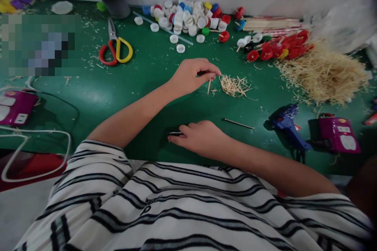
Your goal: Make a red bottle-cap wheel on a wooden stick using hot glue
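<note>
My left hand reaches over the green table, its thumb and index finger nearly together at the edge of a small heap of pale straw shavings. What sits between those fingertips is too small to make out. A short wooden stick shows just below the thumb; whether it is held or lying there I cannot tell. Closer to my body, my right hand is closed around a thin, pointed metal tool, its tip pointing left. To the right of that hand lies a thin metal rod.
Bottle caps are piled at the back, with scissors to their left. Red caps on sticks and a big straw heap lie at right. A blue glue gun and purple box stand nearer. White cable loops at left.
</note>
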The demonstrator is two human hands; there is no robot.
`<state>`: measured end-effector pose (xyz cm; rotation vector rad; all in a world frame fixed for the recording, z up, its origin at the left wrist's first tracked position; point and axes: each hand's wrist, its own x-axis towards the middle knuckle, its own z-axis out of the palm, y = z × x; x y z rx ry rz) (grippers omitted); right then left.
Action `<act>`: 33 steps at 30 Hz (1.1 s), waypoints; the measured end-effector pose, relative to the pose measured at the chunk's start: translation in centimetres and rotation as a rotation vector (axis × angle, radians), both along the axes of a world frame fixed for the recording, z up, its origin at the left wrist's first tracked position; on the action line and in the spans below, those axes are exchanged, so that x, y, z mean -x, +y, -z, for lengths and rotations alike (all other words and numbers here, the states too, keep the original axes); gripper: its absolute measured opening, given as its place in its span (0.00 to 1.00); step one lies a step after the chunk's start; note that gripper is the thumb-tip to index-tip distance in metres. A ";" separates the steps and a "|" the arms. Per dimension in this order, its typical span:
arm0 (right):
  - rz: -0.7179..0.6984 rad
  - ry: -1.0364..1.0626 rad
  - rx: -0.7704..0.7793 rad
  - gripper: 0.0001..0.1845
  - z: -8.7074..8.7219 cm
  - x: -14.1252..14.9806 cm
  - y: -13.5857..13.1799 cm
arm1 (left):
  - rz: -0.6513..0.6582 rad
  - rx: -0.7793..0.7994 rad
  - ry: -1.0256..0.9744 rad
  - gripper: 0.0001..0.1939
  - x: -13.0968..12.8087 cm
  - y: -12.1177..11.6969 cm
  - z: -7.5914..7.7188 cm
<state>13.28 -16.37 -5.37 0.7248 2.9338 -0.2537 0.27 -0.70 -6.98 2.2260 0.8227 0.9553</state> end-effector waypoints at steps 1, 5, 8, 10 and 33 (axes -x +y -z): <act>0.016 0.000 -0.004 0.25 -0.1 -0.2 0.1 | 0.000 0.004 0.000 0.12 0.0 0.0 0.0; 0.080 -0.036 -0.018 0.24 -0.7 -1.7 0.8 | -0.007 0.026 0.005 0.12 0.1 -0.1 -0.1; 0.208 -0.109 -0.062 0.26 -0.9 -4.5 1.9 | -0.013 0.031 0.000 0.12 0.3 -0.1 -0.1; 0.334 -0.155 -0.102 0.28 -0.7 -6.8 3.0 | -0.016 0.028 -0.008 0.12 0.3 0.1 0.1; 0.733 -0.150 -0.189 0.29 0.1 -11.1 8.0 | 0.005 -0.051 0.031 0.10 0.4 -0.5 -0.7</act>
